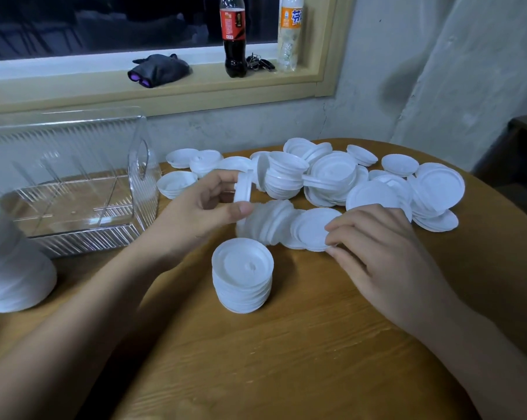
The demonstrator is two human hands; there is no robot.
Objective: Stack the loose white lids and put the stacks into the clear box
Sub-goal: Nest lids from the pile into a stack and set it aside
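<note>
1. At the far left edge, a tall white heap (pixel 11 268) stands on the surface (pixel 286 359). It looks like lids already stacked, but it is too blurred to be sure.
2. The clear box (pixel 144 189) sits behind that heap, near the wall. Its dividers are visible and no lids show in the compartments, so I judge that nothing has been loaded yet.
3. The left hand (pixel 201 207) is raised just right of the box. Its thumb and curled fingers pinch a single lid (pixel 243 187) held on edge.
4. Below that hand, a neat short stack (pixel 242 275) stands upright on the surface. It is the one finished stack clearly in view.
5. Just behind the short stack, a toppled row (pixel 271 222) of lids lies fanned on its side.
6. The right hand (pixel 386 247) curls its fingertips and thumb round the rim of the end lid (pixel 313 228) of that row.
7. Behind and to the right, a large loose pile (pixel 377 183) of lids spreads toward the surface's far edge, some nested and many single.
8. Judged from this, the task is at an early stage. Most lids are still to be stacked, and every stack is still to go into the box.
</note>
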